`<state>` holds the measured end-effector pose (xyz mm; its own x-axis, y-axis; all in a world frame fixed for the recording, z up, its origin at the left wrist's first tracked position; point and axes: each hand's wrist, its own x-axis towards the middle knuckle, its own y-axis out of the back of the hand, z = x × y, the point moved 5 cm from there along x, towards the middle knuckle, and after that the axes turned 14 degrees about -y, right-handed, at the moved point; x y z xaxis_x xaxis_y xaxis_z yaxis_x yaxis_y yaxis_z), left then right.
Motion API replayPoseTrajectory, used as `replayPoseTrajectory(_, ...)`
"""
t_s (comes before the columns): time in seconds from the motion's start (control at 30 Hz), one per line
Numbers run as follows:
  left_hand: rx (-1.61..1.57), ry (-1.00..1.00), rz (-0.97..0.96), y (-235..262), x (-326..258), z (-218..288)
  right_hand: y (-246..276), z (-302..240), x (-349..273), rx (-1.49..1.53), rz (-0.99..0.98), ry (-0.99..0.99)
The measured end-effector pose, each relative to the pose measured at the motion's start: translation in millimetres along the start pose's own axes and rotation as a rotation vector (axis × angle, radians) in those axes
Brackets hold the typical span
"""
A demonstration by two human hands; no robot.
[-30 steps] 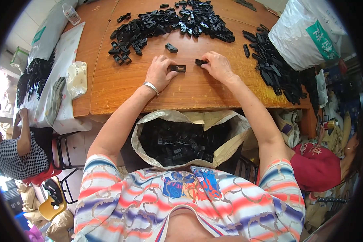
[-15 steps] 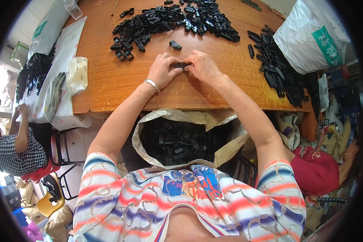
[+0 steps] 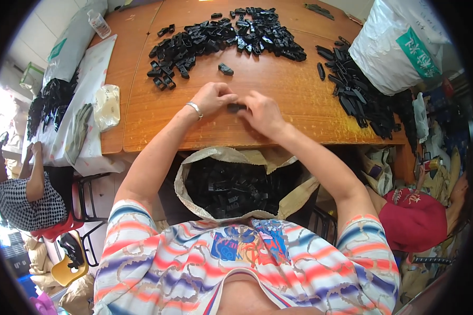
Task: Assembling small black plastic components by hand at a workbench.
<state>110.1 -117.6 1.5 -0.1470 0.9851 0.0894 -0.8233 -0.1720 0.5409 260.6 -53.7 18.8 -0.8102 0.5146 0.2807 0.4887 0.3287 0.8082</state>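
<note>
Head view shows both sets of my fingers pinched together on one small black plastic part (image 3: 235, 107), the left hand (image 3: 211, 98) closing on it from one side and the right hand (image 3: 263, 111) from the other, so the piece sits squeezed between the fingertips just above the wooden table (image 3: 278, 84). Most of it is covered by my fingers; what shows is dark, short and blocky, and I cannot tell its exact shape. Just beyond the fingers lies a single loose black piece (image 3: 225, 69), and farther out a broad heap of black parts (image 3: 223, 37) spreads across the tabletop, with a second pile (image 3: 352, 94) off to the right of my right hand. Below my wrists, an open sack (image 3: 236, 184) holds many black pieces. Judging by that, I reckon a good share is handled, yet plenty on the table is left.
</note>
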Motion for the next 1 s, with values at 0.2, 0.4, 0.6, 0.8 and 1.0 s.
replayPoseTrajectory(0.2, 0.604, -0.289, 0.368, 31, 27, 14, 16, -62, -93, 0.195, -0.552, 0.106)
replayPoseTrajectory(0.4, 0.635, -0.256, 0.214, 32, 40, -1, 23, -10, -13, 0.268, -0.297, 0.021)
replayPoseTrajectory(0.6, 0.542, -0.355, 0.235, 11, 24, 12, 25, 76, 126, -0.106, 0.164, -0.286)
replayPoseTrajectory(0.8, 0.508, -0.405, 0.347, 10, 14, 11, 9, 87, 168, -0.354, 0.109, -0.501)
replayPoseTrajectory(1.0, 0.498, -0.253, 0.278, 15, 9, -4, 15, 81, 136, -0.075, 0.016, -0.455)
